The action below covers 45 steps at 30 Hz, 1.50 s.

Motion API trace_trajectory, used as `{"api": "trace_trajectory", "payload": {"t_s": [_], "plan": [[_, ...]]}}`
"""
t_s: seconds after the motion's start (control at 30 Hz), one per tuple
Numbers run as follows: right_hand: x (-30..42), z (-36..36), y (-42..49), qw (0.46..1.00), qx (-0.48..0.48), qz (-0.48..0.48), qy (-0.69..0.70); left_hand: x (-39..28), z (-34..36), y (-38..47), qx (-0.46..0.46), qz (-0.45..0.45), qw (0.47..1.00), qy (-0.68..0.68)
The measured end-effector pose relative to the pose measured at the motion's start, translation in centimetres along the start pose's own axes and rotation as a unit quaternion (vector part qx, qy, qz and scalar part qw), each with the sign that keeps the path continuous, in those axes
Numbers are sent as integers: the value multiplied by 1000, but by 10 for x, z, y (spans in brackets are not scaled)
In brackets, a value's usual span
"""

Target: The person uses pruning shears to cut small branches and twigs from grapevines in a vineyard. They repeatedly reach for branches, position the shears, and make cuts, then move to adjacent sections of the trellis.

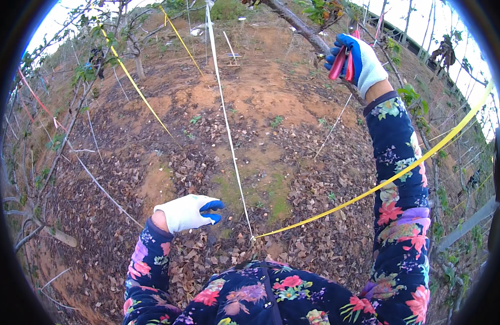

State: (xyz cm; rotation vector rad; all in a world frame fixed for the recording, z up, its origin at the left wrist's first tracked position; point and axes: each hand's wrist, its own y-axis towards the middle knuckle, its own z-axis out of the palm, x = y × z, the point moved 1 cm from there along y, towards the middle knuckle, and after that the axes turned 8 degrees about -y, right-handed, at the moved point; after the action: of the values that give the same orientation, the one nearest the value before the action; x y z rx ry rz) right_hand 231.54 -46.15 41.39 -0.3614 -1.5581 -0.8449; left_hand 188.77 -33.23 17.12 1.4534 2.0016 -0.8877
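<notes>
My right hand (365, 61), in a white glove with blue palm coating, is raised at the upper right. It grips red-handled pruning shears (338, 67); their blades are hard to make out. The hand is beside a tree branch (300, 25) that slants down from the top; contact cannot be told. My left hand (189, 212), gloved the same way, hangs over the leaf litter with fingers apart and nothing in it. To its right, a white strap (226, 118) and a yellow strap (367, 193) meet at a knot (253, 238) low in front of me.
Another yellow strap (138, 89) slants down at the left, near a grey cord (97, 183). Leafy, thin branches (71, 122) crowd the left side. A grey limb (469, 223) juts in at the right. Dry leaves (132, 203) cover the sloping soil. A person (97, 61) stands far left.
</notes>
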Motion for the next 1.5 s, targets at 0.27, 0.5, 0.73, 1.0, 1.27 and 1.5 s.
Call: {"api": "trace_trajectory", "payload": {"t_s": [0.27, 0.5, 0.73, 1.0, 1.27, 1.5], "plan": [[2, 0, -13, 1000, 0, 3, 9, -2, -13, 7, 0, 4, 1000, 3], [13, 16, -26, 997, 0, -74, -38, -6, -26, 12, -6, 37, 999, 24], [15, 29, -36, 982, 53, -140, -112, -18, -30, 6, -13, 15, 999, 29], [39, 51, -16, 739, -96, -309, -591, -22, -4, -13, -50, 20, 997, 47], [43, 67, -14, 895, 40, -173, -410, -14, 3, -46, -75, -47, 996, -16], [59, 87, -68, 921, 228, -195, -248, -4, -1, -47, -135, 30, 990, 8]]}}
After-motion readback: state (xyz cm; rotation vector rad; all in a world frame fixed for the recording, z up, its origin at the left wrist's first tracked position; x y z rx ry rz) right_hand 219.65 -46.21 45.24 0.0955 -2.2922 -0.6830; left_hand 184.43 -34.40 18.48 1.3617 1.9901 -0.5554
